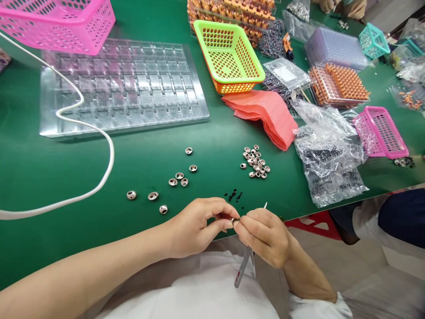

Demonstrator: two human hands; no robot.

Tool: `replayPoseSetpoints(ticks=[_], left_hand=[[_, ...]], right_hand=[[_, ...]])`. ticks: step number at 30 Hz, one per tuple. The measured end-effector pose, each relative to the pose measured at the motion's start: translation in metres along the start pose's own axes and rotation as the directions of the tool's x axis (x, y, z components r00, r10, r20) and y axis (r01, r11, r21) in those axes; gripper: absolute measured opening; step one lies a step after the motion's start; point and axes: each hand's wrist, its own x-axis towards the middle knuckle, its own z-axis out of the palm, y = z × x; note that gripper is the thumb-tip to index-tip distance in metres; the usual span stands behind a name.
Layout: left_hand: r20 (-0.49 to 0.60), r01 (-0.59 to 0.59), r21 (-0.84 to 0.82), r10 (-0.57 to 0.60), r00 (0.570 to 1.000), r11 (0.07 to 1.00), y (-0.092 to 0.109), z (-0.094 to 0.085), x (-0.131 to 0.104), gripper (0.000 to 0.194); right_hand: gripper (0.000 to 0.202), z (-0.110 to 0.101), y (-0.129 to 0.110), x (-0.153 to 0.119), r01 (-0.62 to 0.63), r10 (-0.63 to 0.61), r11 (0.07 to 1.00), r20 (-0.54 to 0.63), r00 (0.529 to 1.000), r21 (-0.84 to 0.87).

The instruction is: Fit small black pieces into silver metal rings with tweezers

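Between thumb and fingers, my left hand (199, 226) pinches a small metal shell (233, 220) near the table's front edge. My right hand (265, 235) meets it there, its fingertips closed against the shell. Tweezers (243, 268) lie through the right hand, one end pointing down and the tip showing above the knuckles. Just beyond the hands are tiny black pieces (233, 195). A heap of similar metal shells (255, 163) sits farther right. Several more shells (179, 176) are scattered on the left. Fingers hide most of the held shell.
A clear compartment tray (133, 84) lies behind, crossed by a white cable (111, 150). Beyond are a pink basket (83, 26), a green basket (229, 53) and red cloth (265, 113). Plastic bags (328, 155) lie right. Another person's hand (327, 5) shows at the far edge.
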Motion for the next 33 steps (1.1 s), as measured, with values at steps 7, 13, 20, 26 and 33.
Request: replayPoseSetpoints(ticks=[7, 13, 20, 26, 33], left_hand=[[0.012, 0.005, 0.088, -0.006, 1.000, 0.996, 0.002, 0.001, 0.000, 0.019], [-0.099, 0.074, 0.409, -0.036, 0.994, 0.909, 0.004, -0.021, -0.002, 0.020], [-0.327, 0.388, 0.761, -0.209, 0.922, 0.521, 0.004, -0.076, -0.017, 0.019], [-0.432, 0.468, 0.802, -0.181, 0.884, 0.372, 0.031, -0.077, 0.009, 0.029], [-0.122, 0.092, 0.817, 0.015, 0.992, 0.569, 0.012, -0.023, 0.098, 0.017]], right_hand=[[0.021, 0.012, 0.002, -0.001, -0.028, 0.028, 1.000, -0.040, 0.999, -0.009], [0.014, 0.023, 0.006, -0.003, -0.239, 0.251, 0.965, -0.111, 0.962, 0.107], [0.025, 0.012, 0.011, -0.021, -0.377, 0.447, 0.893, -0.408, 0.796, 0.244], [0.024, 0.014, 0.011, -0.034, -0.466, 0.589, 0.808, -0.518, 0.621, 0.361], [0.015, 0.014, 0.008, -0.028, -0.537, 0.734, 0.676, -0.399, 0.550, 0.504]])
